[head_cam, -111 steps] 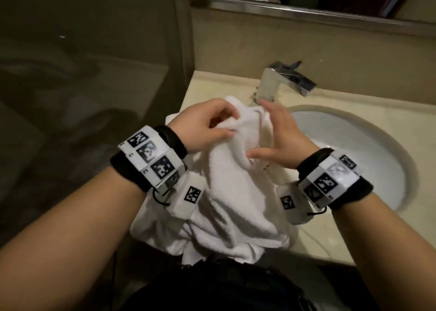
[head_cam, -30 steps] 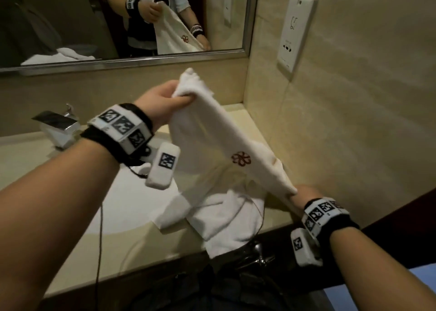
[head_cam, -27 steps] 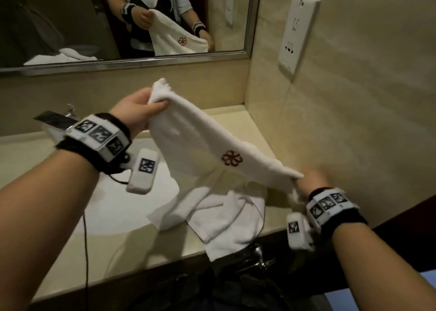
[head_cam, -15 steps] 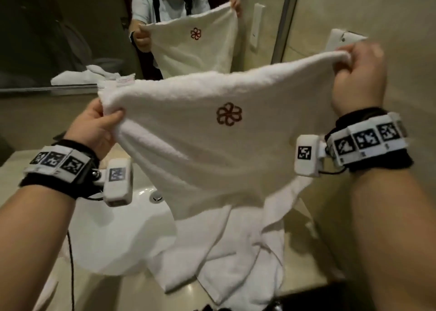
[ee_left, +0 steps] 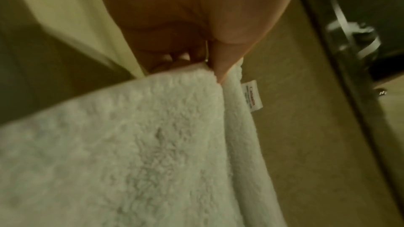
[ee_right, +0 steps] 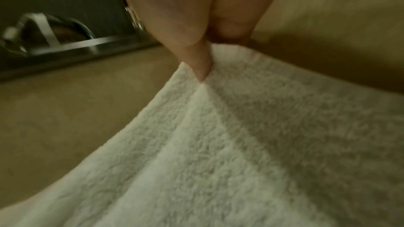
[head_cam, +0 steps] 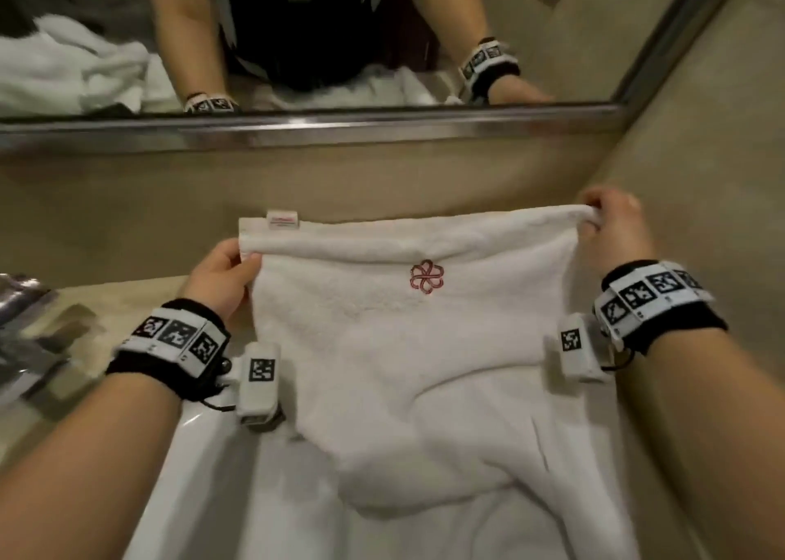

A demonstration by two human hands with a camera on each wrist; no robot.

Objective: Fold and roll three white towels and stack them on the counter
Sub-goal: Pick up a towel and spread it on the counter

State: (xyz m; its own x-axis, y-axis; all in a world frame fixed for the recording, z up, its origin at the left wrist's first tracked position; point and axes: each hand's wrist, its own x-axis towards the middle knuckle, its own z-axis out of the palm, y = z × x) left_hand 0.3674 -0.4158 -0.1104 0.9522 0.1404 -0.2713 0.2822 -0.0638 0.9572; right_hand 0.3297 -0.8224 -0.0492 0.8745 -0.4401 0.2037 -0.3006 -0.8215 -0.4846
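Observation:
A white towel (head_cam: 403,338) with a red flower emblem (head_cam: 426,277) is stretched wide between my hands above the counter. My left hand (head_cam: 229,268) pinches its top left corner, beside a small label (head_cam: 282,219). My right hand (head_cam: 611,228) pinches the top right corner near the side wall. The towel's lower part sags onto more white towel cloth (head_cam: 509,525) lying below it. In the left wrist view my thumb (ee_left: 220,65) presses into the towel (ee_left: 131,144). In the right wrist view a finger (ee_right: 198,61) digs into the towel (ee_right: 240,144) corner.
A white basin (head_cam: 199,466) lies under my left wrist, with a chrome tap (head_cam: 25,304) at the far left. The beige counter (head_cam: 110,300) meets a backsplash under a framed mirror (head_cam: 297,128). The mirror reflects another white towel heap (head_cam: 72,71). A beige wall (head_cam: 701,177) stands close on the right.
The towel has come down from chest height toward the counter, still spread between both hands. My view has tilted downward; the emblem now sits near the towel's top edge.

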